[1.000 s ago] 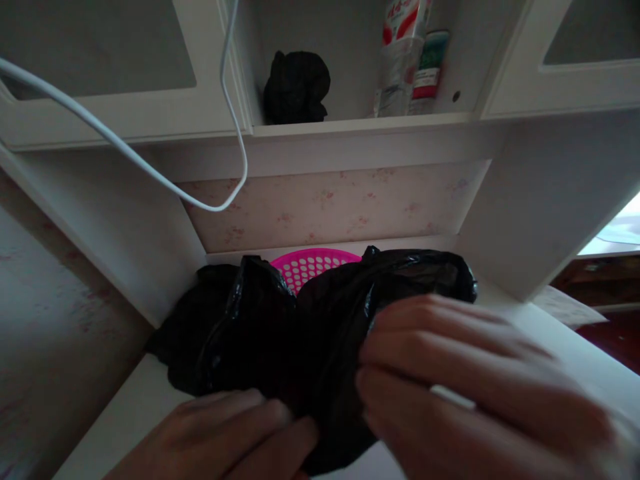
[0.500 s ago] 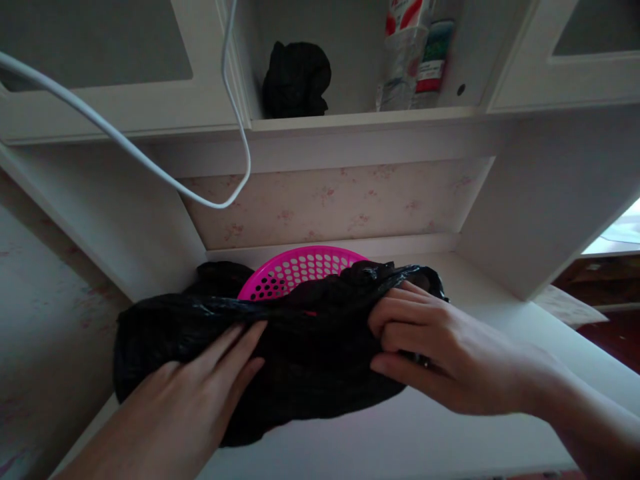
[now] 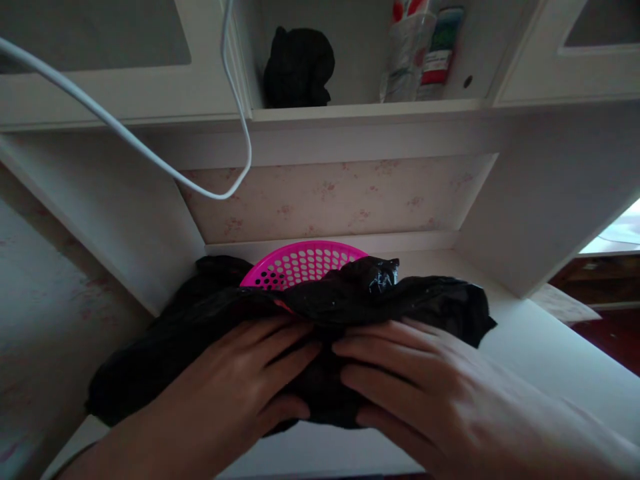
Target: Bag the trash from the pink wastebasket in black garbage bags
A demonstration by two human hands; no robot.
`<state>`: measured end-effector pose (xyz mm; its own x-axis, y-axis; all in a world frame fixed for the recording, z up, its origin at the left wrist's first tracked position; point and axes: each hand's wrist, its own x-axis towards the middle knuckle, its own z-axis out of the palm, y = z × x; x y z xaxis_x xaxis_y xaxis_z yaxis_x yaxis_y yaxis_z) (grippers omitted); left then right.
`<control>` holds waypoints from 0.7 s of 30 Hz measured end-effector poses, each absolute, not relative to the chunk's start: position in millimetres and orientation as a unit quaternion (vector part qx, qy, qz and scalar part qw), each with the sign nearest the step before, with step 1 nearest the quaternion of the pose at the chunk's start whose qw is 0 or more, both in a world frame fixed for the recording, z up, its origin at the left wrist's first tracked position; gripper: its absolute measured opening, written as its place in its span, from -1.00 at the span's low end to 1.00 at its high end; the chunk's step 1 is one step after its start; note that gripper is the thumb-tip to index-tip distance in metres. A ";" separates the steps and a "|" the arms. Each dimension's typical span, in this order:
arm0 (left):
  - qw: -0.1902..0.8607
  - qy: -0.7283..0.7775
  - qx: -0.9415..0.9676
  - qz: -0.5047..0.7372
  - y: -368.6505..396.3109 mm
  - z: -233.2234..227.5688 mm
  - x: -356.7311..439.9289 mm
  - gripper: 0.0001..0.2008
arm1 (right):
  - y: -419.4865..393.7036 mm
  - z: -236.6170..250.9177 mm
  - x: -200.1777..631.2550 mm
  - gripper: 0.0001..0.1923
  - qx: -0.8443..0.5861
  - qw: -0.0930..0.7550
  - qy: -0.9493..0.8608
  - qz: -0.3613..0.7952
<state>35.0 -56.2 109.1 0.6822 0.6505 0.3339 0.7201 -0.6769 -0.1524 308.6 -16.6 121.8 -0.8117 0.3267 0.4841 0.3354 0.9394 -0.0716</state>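
A crumpled black plastic bag (image 3: pixel 430 301) lies across the white desk top (image 3: pixel 545 347), stretching from the left wall to the middle right. My left hand (image 3: pixel 235 387) rests on its centre with fingers curled into the plastic. My right hand (image 3: pixel 415 387) lies beside it, fingers pressed on the bag and touching the left fingertips. Behind the bag a bright pink perforated basket (image 3: pixel 305 261) stands against the back wall, its lower part hidden by the bag.
A white cable (image 3: pixel 150 157) hangs in a loop from above at the left. The open shelf above holds a black bundle (image 3: pixel 299 67) and two bottles (image 3: pixel 423 50). White cabinet sides close in the desk left and right.
Both hands have come together at the middle of the bag. The bag has spread further right and bunched up in front of the basket.
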 end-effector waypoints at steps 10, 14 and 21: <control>0.143 -0.463 -0.867 -0.118 -69.6 39.1 -1.9 -0.23 | -1.1 66.1 323.0 -0.39 -0.354 0.222 -0.905 -0.081; 0.156 -0.507 -0.829 -0.175 -72.2 14.7 -15.0 -0.34 | -4.9 40.1 329.3 -0.43 -0.424 0.238 -0.872 -0.053; 0.169 -0.503 -0.819 -0.220 -55.8 -0.1 -4.5 -0.35 | -0.5 35.7 335.5 -0.60 -0.511 0.224 -0.817 0.147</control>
<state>-4.5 -55.8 -0.1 0.3974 0.7486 0.5308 0.8977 -0.4370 -0.0560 335.5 -0.5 35.7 -0.3777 0.9005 0.2156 0.7693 0.4347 -0.4681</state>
